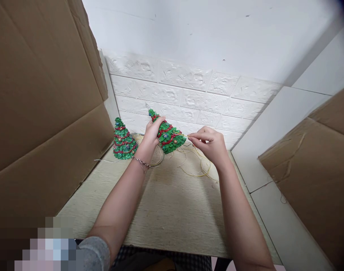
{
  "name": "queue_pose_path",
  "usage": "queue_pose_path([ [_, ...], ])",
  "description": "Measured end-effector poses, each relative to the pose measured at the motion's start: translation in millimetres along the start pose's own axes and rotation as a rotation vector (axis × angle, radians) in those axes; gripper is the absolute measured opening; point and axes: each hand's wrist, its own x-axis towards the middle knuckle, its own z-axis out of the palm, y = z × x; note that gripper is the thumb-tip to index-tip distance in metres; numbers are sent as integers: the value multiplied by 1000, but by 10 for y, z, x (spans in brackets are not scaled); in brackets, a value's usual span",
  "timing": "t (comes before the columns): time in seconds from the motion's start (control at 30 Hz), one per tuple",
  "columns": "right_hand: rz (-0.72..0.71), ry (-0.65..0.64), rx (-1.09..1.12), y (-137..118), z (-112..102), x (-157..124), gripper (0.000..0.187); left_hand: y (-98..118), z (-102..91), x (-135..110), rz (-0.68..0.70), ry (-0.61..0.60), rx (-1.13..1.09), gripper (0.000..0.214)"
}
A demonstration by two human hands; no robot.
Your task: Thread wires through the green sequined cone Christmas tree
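Note:
My left hand point(153, 131) grips a small green glittery Christmas tree ornament point(170, 137), which is tilted to the left and wound with red garland. My right hand point(209, 145) pinches a thin yellow wire point(183, 134) that runs to the tree's right side. Loose yellow wires point(196, 165) lie in loops on the table below that hand. A second, similar tree point(123, 141) stands upright to the left of my left hand, apart from it. A thin metal bracelet point(141, 162) circles my left wrist.
The pale wood-grain table point(172, 210) is walled by a large cardboard sheet point(42, 105) on the left and another point(307, 177) on the right. A white brick-textured wall panel point(186, 94) rises behind it. A white board point(273, 143) flanks the right edge.

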Motion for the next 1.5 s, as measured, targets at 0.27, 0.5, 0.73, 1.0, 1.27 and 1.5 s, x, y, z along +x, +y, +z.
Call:
queue_pose_path([
  [0.27,-10,-2,-76,10,10,-5,15,-12,-4,-1,-5,31,-1,26],
  [0.5,-17,-78,-61,-36,-1,-5,15,-16,-17,-1,-6,29,8,26],
  [0.73,-31,-96,-59,-34,0,-2,14,-20,-23,5,4,25,10,26],
  [1.0,-21,-83,-68,-41,-2,-7,16,-23,-45,16,14,28,7,26],
  [1.27,60,65,-193,-7,19,5,17,-9,-17,10,47,27,0,26],
  [1.5,30,113,-316,18,47,-3,20,16,34,-32,102,8,46,27],
])
